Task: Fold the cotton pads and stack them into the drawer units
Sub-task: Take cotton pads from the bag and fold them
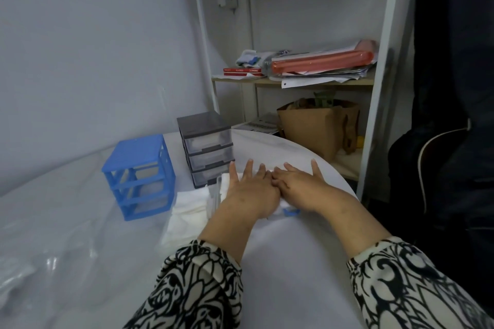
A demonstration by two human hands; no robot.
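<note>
My left hand [247, 189] and my right hand [299, 184] lie flat side by side, fingers straight, pressing a white cotton pad [279, 207] on the white round table [294, 262]. Most of that pad is hidden under the hands. A loose heap of white pads [187, 219] lies just left of my left wrist. Behind the hands stands a grey drawer unit [205, 147] with three clear drawers shut. To its left stands a blue drawer unit [140, 176].
Clear plastic sheeting [53, 222] covers the table's left part. A small blue item [291, 212] peeks out under my right wrist. Beyond the table's far edge are a shelf with papers [320, 67] and a brown paper bag [318, 125].
</note>
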